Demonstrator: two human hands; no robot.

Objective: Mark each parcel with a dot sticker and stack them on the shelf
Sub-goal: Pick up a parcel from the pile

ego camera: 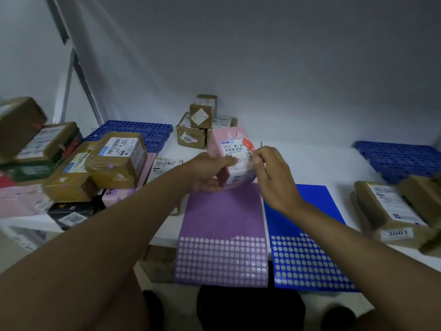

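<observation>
Meanwhile left hand (210, 172) grips pink parcel (232, 156); right hand (274, 177) fingers pinch its label.

Place: a parcel sorting or storage room
Shelf: white shelf (310, 161) against a plain wall
Goods: taped cardboard parcels (117, 158) with barcode shipping labels, piled left (more stacked at the back)
Supplies: purple (222, 225) and blue dot-sticker sheets (307, 247)
Fittings: blue perforated mats (401, 158)
</observation>
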